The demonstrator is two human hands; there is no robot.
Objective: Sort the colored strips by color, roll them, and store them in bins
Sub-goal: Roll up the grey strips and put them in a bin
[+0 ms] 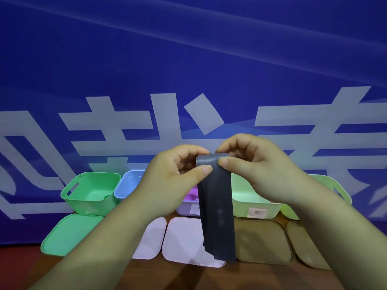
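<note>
A dark grey strip (pixel 217 210) hangs down in front of me, its top end curled over. My left hand (pixel 178 174) pinches that top end from the left and my right hand (pixel 249 162) pinches it from the right, both raised above the bins. A row of bins stands behind: a green bin (pixel 92 193), a blue bin (pixel 128 185), a lilac bin (pixel 186 210) with something pink inside, a pale green bin (pixel 253 208) and a yellow-green bin (pixel 343 191) partly hidden by my right arm.
Lids lie flat in front of the bins: a green lid (pixel 69 235), two pale pink lids (pixel 184 241), and two tan lids (pixel 261 241). The brown tabletop (pixel 188 277) shows near me. A blue banner with large white characters (pixel 188 70) fills the background.
</note>
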